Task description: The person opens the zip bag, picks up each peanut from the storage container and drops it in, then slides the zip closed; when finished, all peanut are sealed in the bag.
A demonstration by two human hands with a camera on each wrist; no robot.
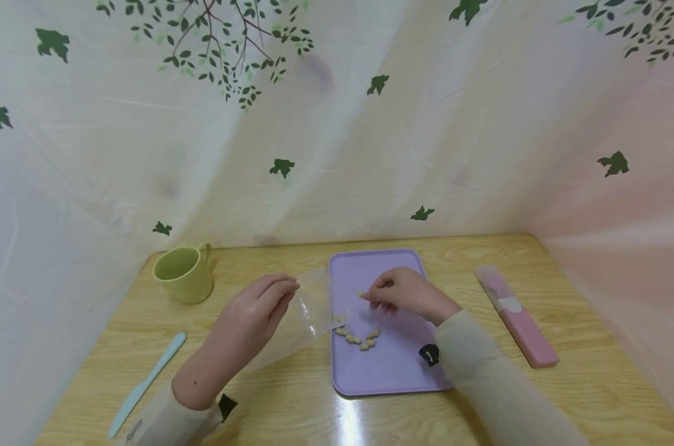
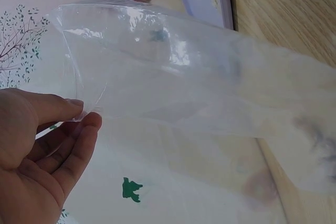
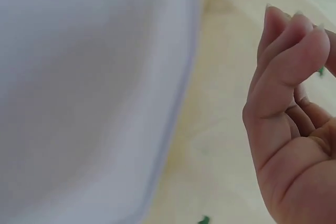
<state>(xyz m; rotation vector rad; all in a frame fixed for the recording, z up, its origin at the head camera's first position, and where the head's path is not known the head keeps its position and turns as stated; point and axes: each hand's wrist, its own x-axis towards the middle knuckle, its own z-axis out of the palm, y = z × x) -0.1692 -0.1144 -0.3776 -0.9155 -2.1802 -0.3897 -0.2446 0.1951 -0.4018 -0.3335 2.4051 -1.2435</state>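
Observation:
A clear plastic bag [image 1: 298, 322] hangs from my left hand [image 1: 250, 319], which pinches its rim between thumb and fingertips; the left wrist view shows the thin bag [image 2: 173, 77] spread out sideways. Above the lilac tray [image 1: 389, 375], my right hand [image 1: 406, 292] pinches a small pale yellow piece [image 1: 362, 295] at its fingertips. In the right wrist view that hand [image 3: 289, 103] has bent fingers, and its thumb tip is out of frame. Several small beige lumpy pieces [image 1: 352, 339] lie in a curved row on the tray, some seen through the bag's edge.
At the back left of the wooden table [image 1: 292, 396] stands a green mug [image 1: 186, 282]. A light blue plastic knife [image 1: 147, 384] lies at the left. On the right is a long pink case [image 1: 523, 328] with a clear end. A patterned curtain [image 1: 337, 155] rises behind.

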